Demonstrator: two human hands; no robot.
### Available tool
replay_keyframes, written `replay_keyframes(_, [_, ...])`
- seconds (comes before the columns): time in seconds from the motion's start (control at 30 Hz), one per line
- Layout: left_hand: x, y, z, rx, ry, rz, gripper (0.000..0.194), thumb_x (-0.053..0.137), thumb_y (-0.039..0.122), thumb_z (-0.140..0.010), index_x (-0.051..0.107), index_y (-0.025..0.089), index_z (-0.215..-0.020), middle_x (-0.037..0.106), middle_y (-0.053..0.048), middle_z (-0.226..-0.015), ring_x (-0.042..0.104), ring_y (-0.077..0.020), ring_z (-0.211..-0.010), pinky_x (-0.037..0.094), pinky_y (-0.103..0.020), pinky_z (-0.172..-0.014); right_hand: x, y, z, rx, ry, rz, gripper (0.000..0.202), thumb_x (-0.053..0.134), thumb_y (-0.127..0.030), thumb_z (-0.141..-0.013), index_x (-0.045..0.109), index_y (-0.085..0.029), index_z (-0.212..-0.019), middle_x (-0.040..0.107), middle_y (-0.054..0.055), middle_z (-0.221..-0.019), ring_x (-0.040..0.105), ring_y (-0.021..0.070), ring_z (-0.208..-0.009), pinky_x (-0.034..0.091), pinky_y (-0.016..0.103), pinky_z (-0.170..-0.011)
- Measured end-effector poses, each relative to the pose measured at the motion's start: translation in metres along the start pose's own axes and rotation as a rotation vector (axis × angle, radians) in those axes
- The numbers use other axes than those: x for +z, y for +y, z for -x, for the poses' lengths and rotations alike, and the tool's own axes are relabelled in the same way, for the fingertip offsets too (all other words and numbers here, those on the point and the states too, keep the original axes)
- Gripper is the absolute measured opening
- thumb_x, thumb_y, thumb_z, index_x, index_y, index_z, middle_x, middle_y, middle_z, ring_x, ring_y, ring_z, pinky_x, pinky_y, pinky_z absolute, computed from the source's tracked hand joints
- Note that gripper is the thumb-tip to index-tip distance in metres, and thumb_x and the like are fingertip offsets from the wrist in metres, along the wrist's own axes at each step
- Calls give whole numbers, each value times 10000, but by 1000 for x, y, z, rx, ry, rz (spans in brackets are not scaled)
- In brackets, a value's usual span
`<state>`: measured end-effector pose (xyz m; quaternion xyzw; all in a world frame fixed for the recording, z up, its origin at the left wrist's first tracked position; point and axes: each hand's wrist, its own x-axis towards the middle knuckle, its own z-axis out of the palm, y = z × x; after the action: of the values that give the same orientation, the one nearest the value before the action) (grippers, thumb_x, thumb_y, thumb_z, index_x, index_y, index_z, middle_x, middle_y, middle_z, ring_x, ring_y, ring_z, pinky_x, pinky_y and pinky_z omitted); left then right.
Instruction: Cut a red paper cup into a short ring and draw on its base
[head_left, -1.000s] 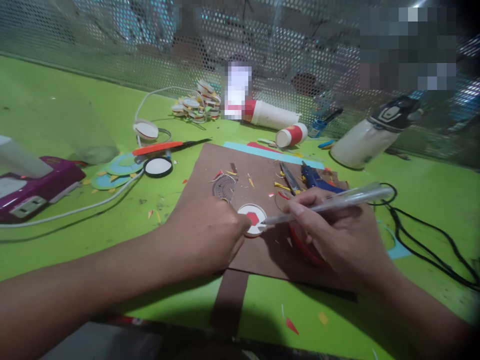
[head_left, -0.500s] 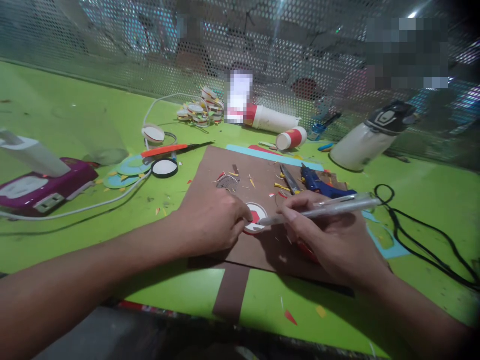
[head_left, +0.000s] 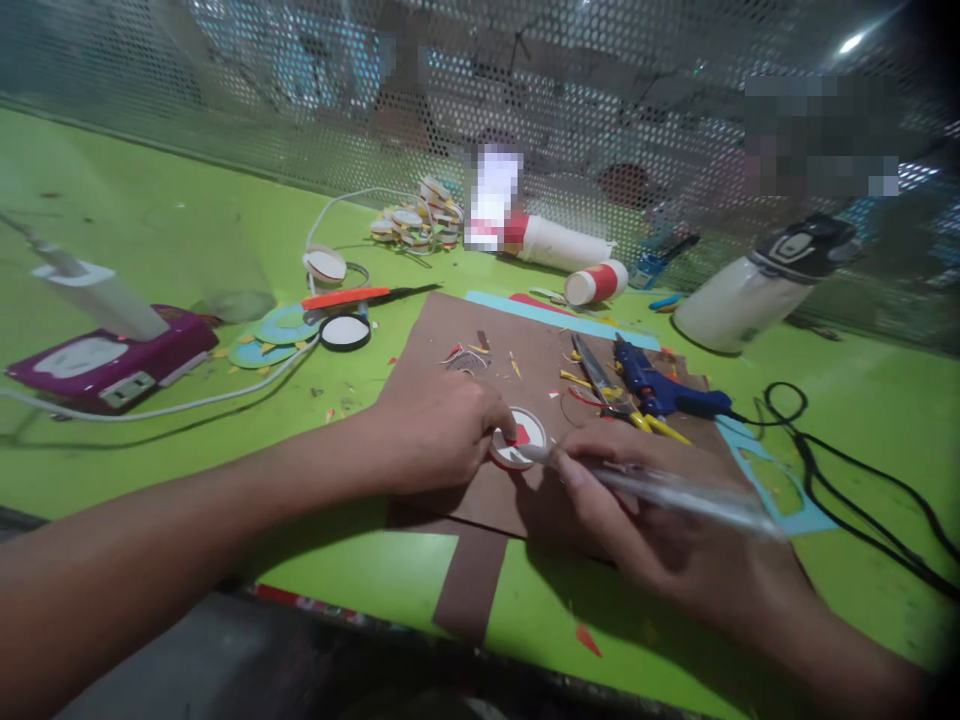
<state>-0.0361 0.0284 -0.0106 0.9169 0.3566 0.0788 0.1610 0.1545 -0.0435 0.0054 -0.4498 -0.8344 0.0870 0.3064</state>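
A small round white disc with a red rim [head_left: 534, 428] lies on a brown cardboard sheet [head_left: 450, 330]. On its face is a red paper piece [head_left: 522, 434]. My left hand [head_left: 442, 430] is closed, its fingers curled, with a fingertip pressing the disc and the red piece; the thumb's contact is hidden. My right hand [head_left: 660, 500] is closed around a pale, translucent pen [head_left: 675, 487], blurred at its back end. The pen's tip is at the disc's face, close to the red piece and my left fingertip.
Scissors [head_left: 596, 368] and a blue glue gun [head_left: 660, 385] lie right of the disc. A bottle [head_left: 739, 300], paper cups [head_left: 596, 284] and a lit phone [head_left: 495, 190] stand or lie behind. A purple power strip [head_left: 127, 360] and an orange-handled cutter [head_left: 345, 297] are left.
My right hand has lowered and the pen's back end has dropped, uncovering the scissors' yellow handles and the glue gun. My left hand still presses the disc. The whole view has shifted slightly.
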Motion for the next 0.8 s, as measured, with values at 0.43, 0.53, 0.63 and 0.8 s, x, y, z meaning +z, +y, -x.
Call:
replay_keyframes(0.43, [2, 1, 0, 58, 1, -40, 199, 540, 179, -812, 739, 180, -815, 714, -79, -754, 617, -176, -683, 436, -275, -650, 13, 1, 6, -365, -10, 128, 205, 489, -52, -858, 601, -198, -949, 637, 28, -682, 597, 167, -624, 467, 294, -580])
replay_keyframes(0.53, [4, -1, -1, 65, 16, -35, 185, 546, 182, -798, 730, 181, -776, 710, -81, -746, 608, -177, -662, 423, -278, -627, 14, -2, 6, -383, -123, 183, 274, 456, -75, -889, 572, -195, -1107, 695, 70, -803, 624, 188, -681, 496, 324, -625])
replay_keyframes(0.63, [5, -3, -1, 67, 42, -19, 180, 548, 180, -795, 721, 180, -747, 707, -81, -738, 602, -174, -642, 414, -276, -604, 23, 2, 8, -408, 59, 243, 205, 539, -68, -865, 586, -180, -1029, 628, 31, -700, 539, 165, -592, 408, 311, -551])
replay_keyframes(0.8, [4, -2, 0, 65, 34, -23, 167, 554, 160, -778, 717, 174, -747, 710, -84, -736, 604, -177, -635, 419, -277, -603, 31, 12, 11, -435, 22, 245, 200, 563, -45, -846, 595, -123, -1027, 609, 58, -736, 516, 170, -649, 383, 312, -573])
